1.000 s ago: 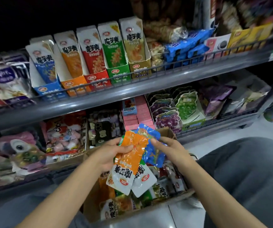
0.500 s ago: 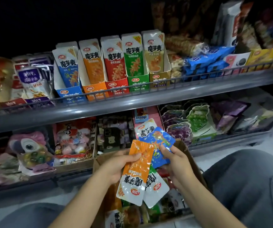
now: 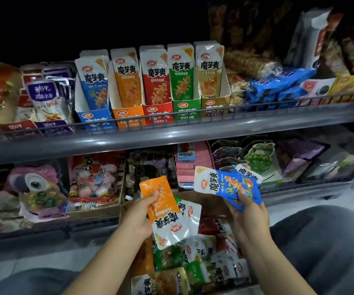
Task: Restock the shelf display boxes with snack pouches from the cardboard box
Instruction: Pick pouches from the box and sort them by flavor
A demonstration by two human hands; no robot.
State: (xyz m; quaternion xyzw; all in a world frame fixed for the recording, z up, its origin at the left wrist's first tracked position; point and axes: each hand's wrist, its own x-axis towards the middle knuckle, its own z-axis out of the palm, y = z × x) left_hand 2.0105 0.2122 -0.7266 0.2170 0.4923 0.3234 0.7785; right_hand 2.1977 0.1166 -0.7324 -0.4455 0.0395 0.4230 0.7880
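An open brown cardboard box [image 3: 209, 204] of mixed snack pouches is set nearest, on the pale floor. Orange-and-white foil pouches [image 3: 167, 211] printed 魔芋爽 are gripped by the left hand [image 3: 138, 218]; blue-and-white foil pouches [image 3: 227, 184], marked 20%, are pinched by the right hand [image 3: 248, 216]. Farther, five colour-coded card display boxes [image 3: 152, 112] are lined along the grey metal shelf [image 3: 171, 135], under dim lighting.
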